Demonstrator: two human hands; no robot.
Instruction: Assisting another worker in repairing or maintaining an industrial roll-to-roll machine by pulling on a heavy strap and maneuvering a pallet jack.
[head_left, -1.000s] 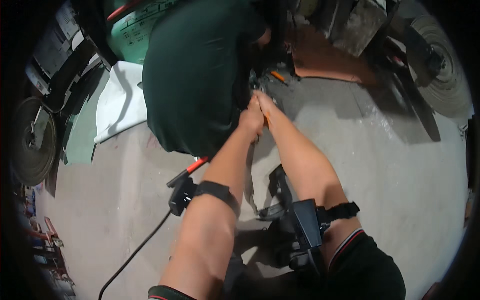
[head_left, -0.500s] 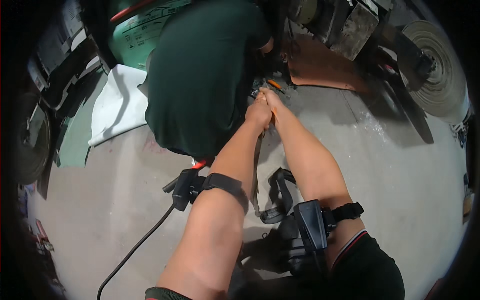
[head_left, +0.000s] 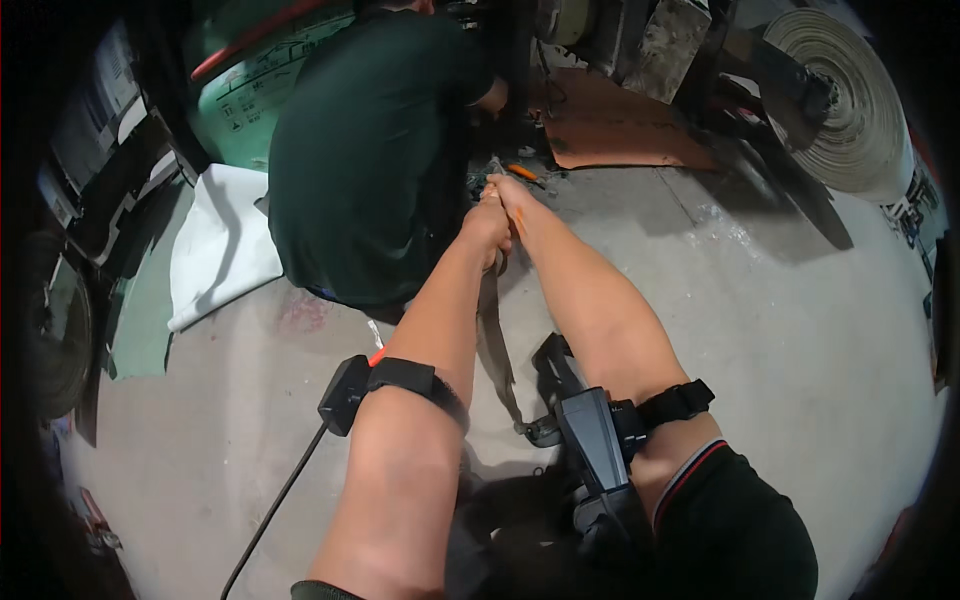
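Nearest you, a grey-brown strap [head_left: 488, 325] runs down from your hands. Your left hand [head_left: 485, 223] is clamped on it; your right hand [head_left: 508, 194] meets the left, its grip hidden. A co-worker [head_left: 355, 165] crouches at front left; beyond the hands lie an orange object [head_left: 523, 172] and a reddish-brown sheet [head_left: 625, 135].

The grey floor [head_left: 800, 370] is moderately lit, a shadow is thrown across the white sheet [head_left: 200, 265], and the outer edges are bowed and darkened
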